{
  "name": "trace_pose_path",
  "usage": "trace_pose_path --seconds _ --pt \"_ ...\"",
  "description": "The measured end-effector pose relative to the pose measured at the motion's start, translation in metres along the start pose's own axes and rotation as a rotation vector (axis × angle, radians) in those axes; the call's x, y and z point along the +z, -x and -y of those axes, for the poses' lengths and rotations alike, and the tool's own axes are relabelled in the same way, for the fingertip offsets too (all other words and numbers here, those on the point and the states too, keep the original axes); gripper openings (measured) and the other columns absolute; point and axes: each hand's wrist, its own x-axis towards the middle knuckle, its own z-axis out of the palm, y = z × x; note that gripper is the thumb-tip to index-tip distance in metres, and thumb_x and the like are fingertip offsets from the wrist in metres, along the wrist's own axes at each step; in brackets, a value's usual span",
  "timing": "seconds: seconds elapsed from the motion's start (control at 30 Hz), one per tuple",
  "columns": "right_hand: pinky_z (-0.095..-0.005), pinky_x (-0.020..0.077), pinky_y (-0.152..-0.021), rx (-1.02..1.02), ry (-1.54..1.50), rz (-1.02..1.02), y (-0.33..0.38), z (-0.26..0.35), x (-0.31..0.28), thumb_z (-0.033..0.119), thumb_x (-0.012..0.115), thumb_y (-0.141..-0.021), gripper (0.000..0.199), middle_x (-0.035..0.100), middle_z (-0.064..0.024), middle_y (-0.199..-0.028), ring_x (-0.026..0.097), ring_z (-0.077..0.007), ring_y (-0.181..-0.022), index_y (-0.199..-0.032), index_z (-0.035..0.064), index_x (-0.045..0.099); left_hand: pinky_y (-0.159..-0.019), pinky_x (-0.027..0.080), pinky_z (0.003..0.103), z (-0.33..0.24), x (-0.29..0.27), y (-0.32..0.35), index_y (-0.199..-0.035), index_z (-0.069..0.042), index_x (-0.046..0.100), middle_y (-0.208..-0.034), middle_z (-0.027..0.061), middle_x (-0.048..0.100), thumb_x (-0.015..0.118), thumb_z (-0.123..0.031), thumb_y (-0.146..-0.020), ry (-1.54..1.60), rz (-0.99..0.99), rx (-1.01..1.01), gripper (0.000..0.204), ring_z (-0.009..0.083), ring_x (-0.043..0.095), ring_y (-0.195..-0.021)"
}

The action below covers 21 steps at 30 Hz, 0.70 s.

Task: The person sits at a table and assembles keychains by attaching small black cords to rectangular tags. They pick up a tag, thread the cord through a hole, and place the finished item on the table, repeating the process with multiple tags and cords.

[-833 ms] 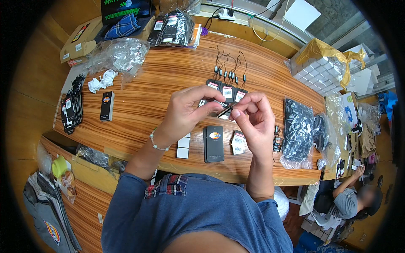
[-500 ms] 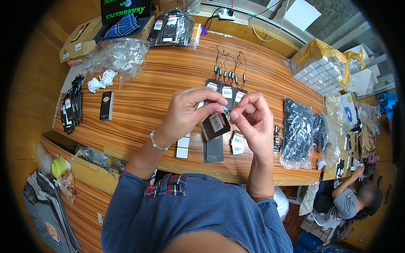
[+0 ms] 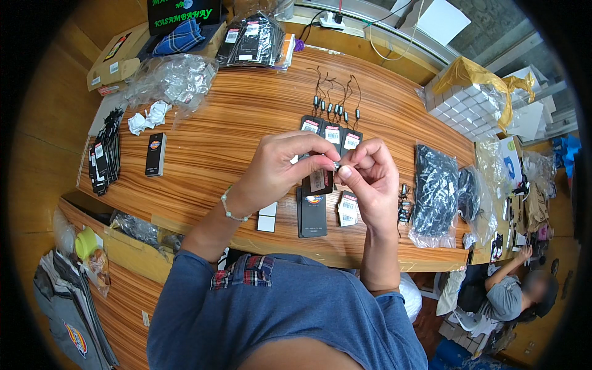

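A striped wooden tabletop (image 3: pixel 246 123) carries 3 black hang tags (image 3: pixel 332 132). Left of them lies a black case (image 3: pixel 155 154); right, a clear bag of black parts (image 3: pixel 433 194); beyond, black cords (image 3: pixel 336 92).

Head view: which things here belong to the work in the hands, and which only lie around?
In use:
- left hand and right hand, pinching a black hang tag
- row of tags with cords above them
- flat black tag below the hands

Lying about:
- clear plastic bags
- cardboard box
- white boxes
- crumpled paper
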Motion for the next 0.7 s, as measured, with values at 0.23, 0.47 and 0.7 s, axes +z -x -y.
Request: trace_pose_path --seconds 0.23,0.47,0.7 --pt "-0.0221 0.0505 -0.067 -0.079 -0.118 0.018 0.0 -0.018 -0.007 0.0 0.06 -0.081 0.019 0.059 -0.0068 -0.08 0.059 -0.0108 -0.072 -0.091 0.0037 0.044 -0.063 0.047 0.024 -0.003 0.006 0.003 -0.084 0.0 0.063 -0.078 0.0058 0.063 0.064 -0.005 -0.077 0.238 0.007 -0.179 0.008 0.0104 0.059 -0.071" --pt "-0.024 0.0479 -0.074 0.095 -0.144 0.117 -0.008 -0.013 -0.012 0.008 0.056 -0.085 0.023 0.06 -0.0048 -0.088 0.058 -0.011 -0.08 -0.106 0.0008 0.047 -0.06 0.045 0.025 -0.001 0.003 -0.013 -0.084 -0.001 0.063 -0.075 0.0069 0.06 0.066 -0.005 -0.074 -0.082 0.037 0.05 0.012 0.0139 0.057 -0.067" --pt "-0.0206 0.0442 -0.061 0.23 -0.267 0.125 -0.014 -0.029 -0.024 0.009 0.055 -0.086 0.01 0.059 -0.0064 -0.075 0.056 -0.0098 -0.068 -0.093 0.0035 0.051 -0.078 0.043 0.028 0.027 0.009 -0.019 -0.102 -0.003 0.056 -0.098 0.0078 0.054 0.063 -0.024 -0.08 -0.18 0.003 0.187 0.031 0.0172 0.053 -0.089"
